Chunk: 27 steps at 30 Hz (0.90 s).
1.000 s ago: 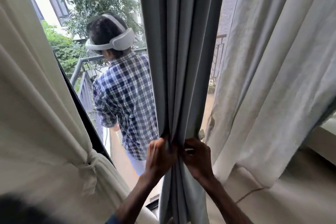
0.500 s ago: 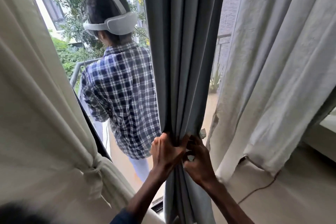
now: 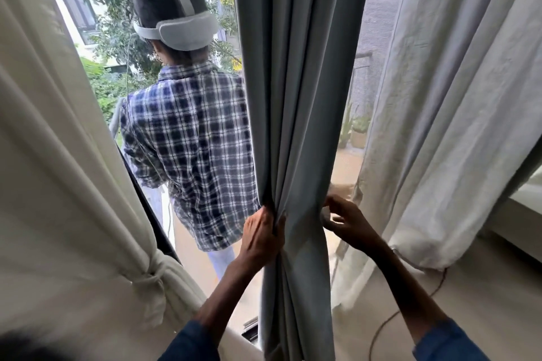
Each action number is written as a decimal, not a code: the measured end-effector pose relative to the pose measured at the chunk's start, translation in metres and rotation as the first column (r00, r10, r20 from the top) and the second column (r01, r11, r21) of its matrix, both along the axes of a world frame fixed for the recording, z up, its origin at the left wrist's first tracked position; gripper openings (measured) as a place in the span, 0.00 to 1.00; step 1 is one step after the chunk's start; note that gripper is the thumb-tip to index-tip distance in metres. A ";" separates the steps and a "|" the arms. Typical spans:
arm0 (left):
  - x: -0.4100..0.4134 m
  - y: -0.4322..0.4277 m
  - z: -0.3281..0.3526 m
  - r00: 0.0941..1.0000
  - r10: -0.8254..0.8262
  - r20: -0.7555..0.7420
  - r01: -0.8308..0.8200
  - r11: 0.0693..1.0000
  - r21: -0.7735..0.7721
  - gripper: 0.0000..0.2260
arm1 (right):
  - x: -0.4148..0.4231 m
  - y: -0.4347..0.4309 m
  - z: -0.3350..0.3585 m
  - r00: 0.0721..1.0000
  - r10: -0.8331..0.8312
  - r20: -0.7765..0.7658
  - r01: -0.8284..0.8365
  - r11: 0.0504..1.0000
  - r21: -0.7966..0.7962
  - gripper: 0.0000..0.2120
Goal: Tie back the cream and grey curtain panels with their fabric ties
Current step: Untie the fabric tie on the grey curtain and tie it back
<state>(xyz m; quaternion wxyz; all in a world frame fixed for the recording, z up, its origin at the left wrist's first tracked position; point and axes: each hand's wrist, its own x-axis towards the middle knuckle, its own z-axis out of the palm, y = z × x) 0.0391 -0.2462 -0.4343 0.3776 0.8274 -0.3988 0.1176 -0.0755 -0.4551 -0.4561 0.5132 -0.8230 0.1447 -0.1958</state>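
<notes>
The grey curtain panel hangs gathered in the middle of the view. My left hand grips its left edge at waist height, thumb in front and fingers behind the folds. My right hand is at the panel's right edge with fingers curled, pinching the fabric there; motion blur hides any tie. On the left, the cream curtain is bunched and held by a knotted fabric tie. A pale panel on the right hangs loose.
A person in a checked shirt with a white headset stands with their back to me on the balcony just past the opening. A thin cable lies on the floor at lower right. Trees and a building lie beyond.
My hands, close together at the front of the grey panel before, have moved apart to its left and right edges. The view has moved closer to the panel and the person outside.
</notes>
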 end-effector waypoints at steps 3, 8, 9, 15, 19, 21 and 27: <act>0.007 0.001 0.005 0.996 -0.046 -0.082 0.047 0.999 0.006 0.26 | 0.003 -0.002 0.003 0.998 -0.006 0.061 0.010 0.998 -0.058 0.21; 0.016 -0.003 0.005 0.993 -0.003 -0.118 0.000 1.000 -0.028 0.36 | 0.010 -0.003 -0.008 1.000 0.000 0.019 0.001 1.000 -0.008 0.26; 0.017 -0.003 0.004 0.993 -0.013 -0.114 0.007 0.999 -0.048 0.37 | 0.011 -0.004 -0.010 1.000 -0.010 0.030 0.009 0.999 0.038 0.27; 0.026 -0.016 0.005 0.962 -0.050 -0.267 0.017 0.992 -0.126 0.40 | 0.018 -0.006 -0.014 0.998 -0.004 0.062 0.007 0.999 -0.053 0.20; 0.024 -0.026 0.008 0.936 -0.026 -0.351 -0.035 0.986 -0.166 0.40 | 0.024 -0.018 -0.007 0.993 0.114 0.007 -0.111 0.978 -0.178 0.22; 0.021 -0.031 0.008 0.947 0.013 -0.321 -0.085 0.973 -0.213 0.36 | 0.024 -0.022 -0.002 0.988 0.152 -0.013 -0.151 0.962 -0.228 0.18; 0.009 -0.033 0.003 0.909 -0.164 -0.383 -0.049 0.870 -0.490 0.16 | 0.020 -0.031 -0.002 0.995 0.098 -0.033 -0.103 0.976 -0.190 0.15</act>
